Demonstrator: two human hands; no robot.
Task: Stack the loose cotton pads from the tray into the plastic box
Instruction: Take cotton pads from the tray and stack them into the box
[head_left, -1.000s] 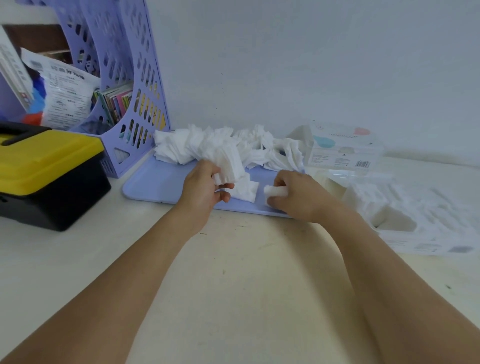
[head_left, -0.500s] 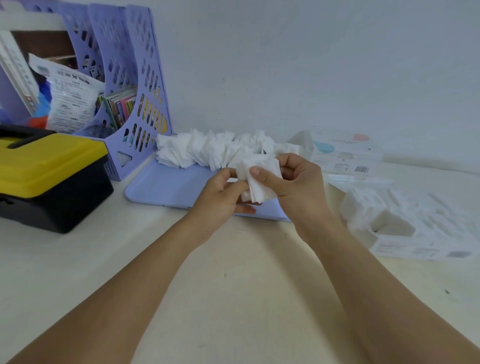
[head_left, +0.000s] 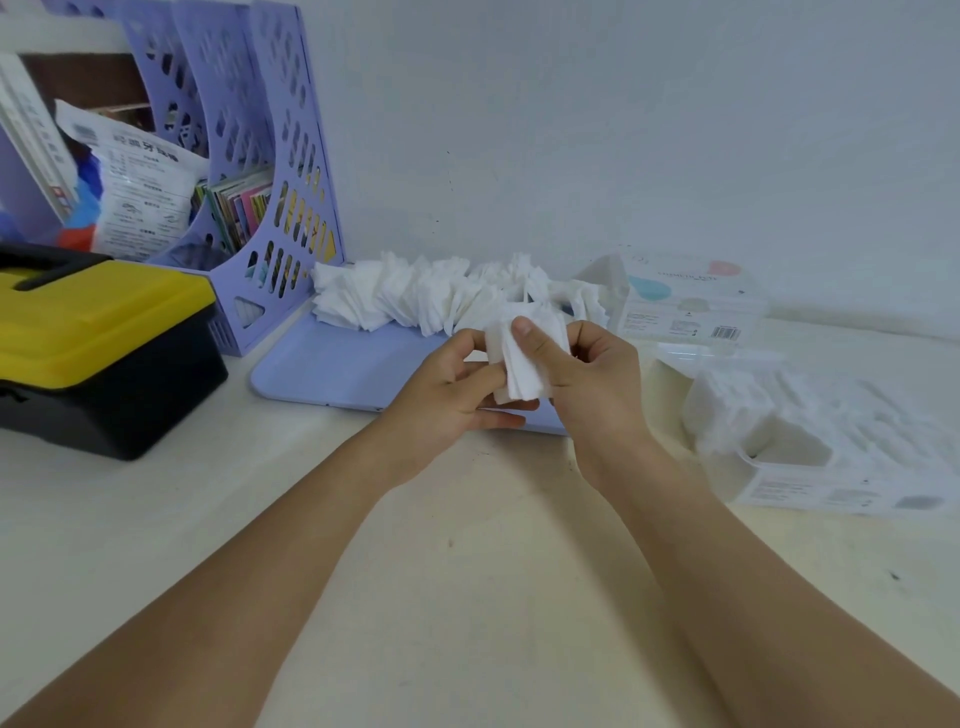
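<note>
A pale wall rises behind a cream tabletop (head_left: 467, 597). At its far left edge stands a lilac file rack (head_left: 280, 171) stuffed with booklets, with a yellow-lidded black toolbox (head_left: 93, 343) in front of it. Along the far edge lies the lilac tray (head_left: 332, 364), a long heap of loose cotton pads (head_left: 415, 296) spread along its back rim. Toward the right edge sits the clear plastic box (head_left: 831, 452), already partly filled with white pads; a second clear box with printed dots (head_left: 685, 301) stands behind it at the far right.

Above the tray's near rim, both hands hold a small bundle of pads (head_left: 524, 364). The left hand (head_left: 457, 395) pinches the bundle's left side with curled fingers, and the right hand (head_left: 592, 379) grips it from the right, thumb pressed across its face.

The step in hand looks like squaring the gathered pads into a neat stack before transfer. The next move would call for keeping the bundle pinched flat so the soft sheets do not fan out, carrying it rightward to the plastic box, and setting it edge-aligned beside the pads already there. Much of the heap remains on the tray, so the task seems far from done.
</note>
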